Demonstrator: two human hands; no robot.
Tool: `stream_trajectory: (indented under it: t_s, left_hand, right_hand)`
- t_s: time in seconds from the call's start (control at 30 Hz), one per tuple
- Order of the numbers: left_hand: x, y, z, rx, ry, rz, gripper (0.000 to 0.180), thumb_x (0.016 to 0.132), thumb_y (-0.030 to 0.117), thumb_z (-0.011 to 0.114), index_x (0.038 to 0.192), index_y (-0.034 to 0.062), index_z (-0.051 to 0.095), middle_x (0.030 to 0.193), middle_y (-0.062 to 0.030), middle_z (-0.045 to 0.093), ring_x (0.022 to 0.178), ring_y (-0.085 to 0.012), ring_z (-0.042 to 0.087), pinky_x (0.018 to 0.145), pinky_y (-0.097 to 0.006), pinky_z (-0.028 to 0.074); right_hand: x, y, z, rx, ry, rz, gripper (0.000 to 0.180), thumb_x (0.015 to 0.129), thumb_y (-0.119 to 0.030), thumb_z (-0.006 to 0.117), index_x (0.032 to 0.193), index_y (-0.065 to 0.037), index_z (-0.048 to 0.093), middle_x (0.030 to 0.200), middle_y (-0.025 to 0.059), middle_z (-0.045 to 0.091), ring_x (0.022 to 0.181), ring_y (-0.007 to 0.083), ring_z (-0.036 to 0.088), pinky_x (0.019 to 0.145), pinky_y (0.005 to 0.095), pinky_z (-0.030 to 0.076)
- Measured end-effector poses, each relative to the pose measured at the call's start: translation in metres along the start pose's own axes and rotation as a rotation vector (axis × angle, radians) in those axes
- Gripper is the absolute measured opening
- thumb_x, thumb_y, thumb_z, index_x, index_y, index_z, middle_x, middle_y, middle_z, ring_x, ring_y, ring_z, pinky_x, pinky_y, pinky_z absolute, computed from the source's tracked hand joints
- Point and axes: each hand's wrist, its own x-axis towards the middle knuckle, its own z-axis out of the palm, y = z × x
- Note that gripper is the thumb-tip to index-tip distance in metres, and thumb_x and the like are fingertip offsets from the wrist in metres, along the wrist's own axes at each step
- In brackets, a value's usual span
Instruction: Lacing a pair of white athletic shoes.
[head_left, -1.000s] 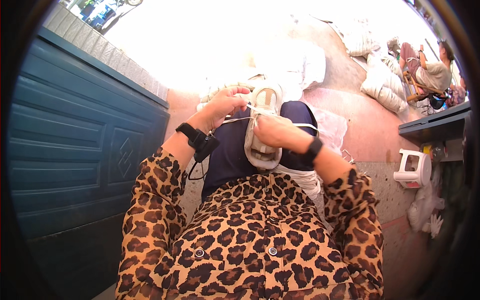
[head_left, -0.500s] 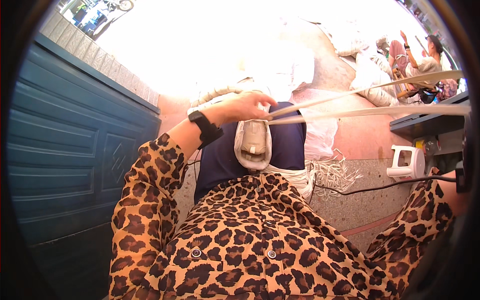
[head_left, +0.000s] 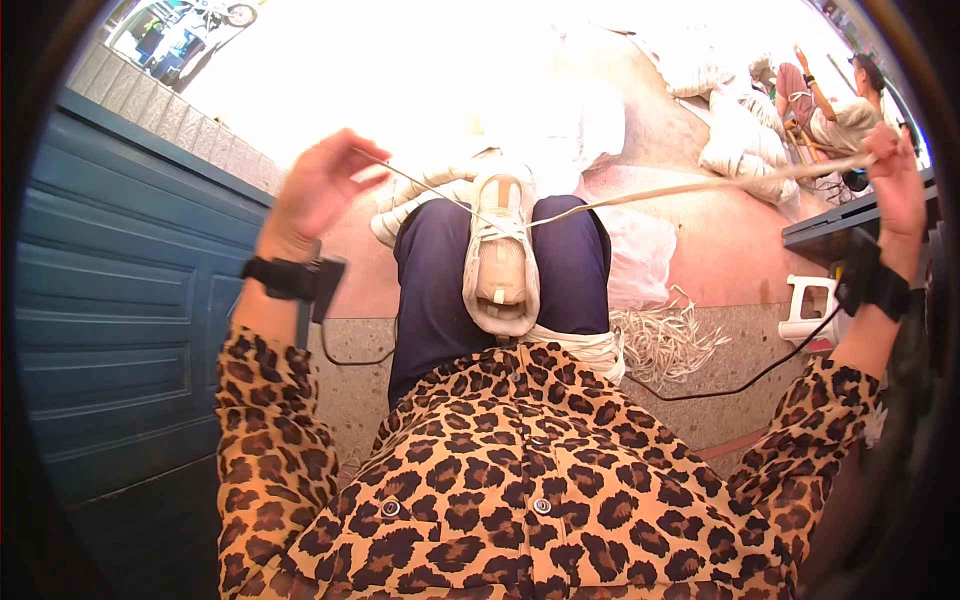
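Between my thighs rests a light beige sneaker (head_left: 502,262), its toe away from me and its opening toward my body. A flat cream shoelace (head_left: 690,187) runs through its upper eyelets, with one end drawn out to each side. On the left, my left hand (head_left: 325,185) is raised and pinches one thin, taut end between its fingers. Far out to the right, my right hand (head_left: 893,180) is closed on the other, longer end, held about as high. Neither hand touches the shoe.
A heap of loose cream laces (head_left: 672,340) lies on the floor by my right knee, beside a clear plastic bag (head_left: 640,255). A white stool (head_left: 805,310) stands at right. The blue panelled door (head_left: 120,290) flanks my left. Another person (head_left: 850,120) sits at far right among white sacks (head_left: 745,150).
My left hand has left the shoe and pulled one lace end out to the left. My right hand has come into view at right. The two strands no longer both run right.
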Motion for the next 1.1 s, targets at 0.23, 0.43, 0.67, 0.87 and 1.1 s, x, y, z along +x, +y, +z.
stream_trajectory:
  t_s: [0.23,0.43,0.67,0.87,1.1]
  left_hand:
    - [-0.054,0.165,-0.21,-0.345,0.531,0.417,0.02,0.095,0.008,0.038,0.077,0.0025,0.045,0.061,-0.0034,0.039,0.055,-0.0145,0.039,0.059,-0.03,0.039]
    - [0.004,0.081,-0.124,0.107,0.765,0.047,0.012,0.086,0.022,0.059,0.085,0.0127,0.052,0.051,0.0082,0.031,0.041,-0.004,0.028,0.04,-0.022,0.023]
    - [-0.009,-0.086,0.009,0.469,0.237,-0.382,0.024,0.092,0.024,0.051,0.09,0.0022,0.06,0.064,0.0004,0.054,0.055,-0.0072,0.048,0.05,-0.019,0.039]
    - [-0.017,-0.123,0.039,0.703,0.101,-0.432,0.027,0.093,0.028,0.049,0.091,0.005,0.062,0.063,0.0045,0.051,0.053,-0.0029,0.041,0.049,-0.016,0.034]
    - [-0.029,-0.123,0.035,0.693,0.06,-0.367,0.02,0.091,0.023,0.052,0.084,0.0059,0.06,0.064,0.0053,0.049,0.055,-0.0022,0.041,0.05,-0.017,0.034]
  right_hand:
    - [-0.087,0.228,0.051,-0.946,-0.181,0.284,0.019,0.087,-0.02,0.055,0.1,-0.008,0.063,0.073,-0.0025,0.061,0.06,0.0029,0.044,0.057,0.0182,0.035]
    - [-0.146,0.376,0.055,-1.046,-0.494,0.295,0.019,0.087,-0.016,0.053,0.086,0.002,0.06,0.075,0.0124,0.063,0.074,0.0239,0.061,0.068,0.034,0.047]
    - [-0.136,0.405,0.069,-1.568,-0.563,-0.345,0.013,0.072,-0.005,0.048,0.079,0.003,0.054,0.09,0.016,0.058,0.09,0.0332,0.052,0.078,0.0402,0.043]
    - [-0.126,0.404,0.07,-1.585,-0.637,-0.273,0.013,0.082,-0.009,0.047,0.081,0.0,0.056,0.099,0.0135,0.058,0.096,0.0309,0.051,0.081,0.0405,0.041]
    - [-0.121,0.406,0.081,-1.64,-0.64,-0.061,0.019,0.087,-0.014,0.044,0.087,0.0,0.057,0.101,0.0121,0.058,0.098,0.03,0.051,0.083,0.0411,0.04]
